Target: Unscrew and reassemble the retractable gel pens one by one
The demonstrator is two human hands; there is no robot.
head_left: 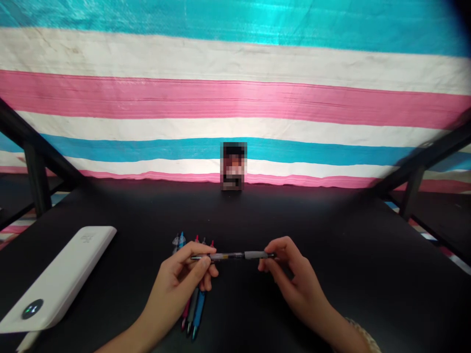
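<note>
A clear pen with a grey grip (235, 255) is held level between both hands, just above the black table (331, 245). My left hand (186, 275) pinches the clip end with thumb and fingers. My right hand (290, 274) pinches the tip end beside the grey grip. Under my left hand lie several more pens (193, 306) in a row, red, dark and blue, partly hidden by the fingers.
A white power bank (61, 279) with a lit round display lies at the front left. A small blurred card (233, 165) stands at the table's far edge against a striped pink, white and blue tarp (235, 103). Black frame bars (37, 162) slant at both sides.
</note>
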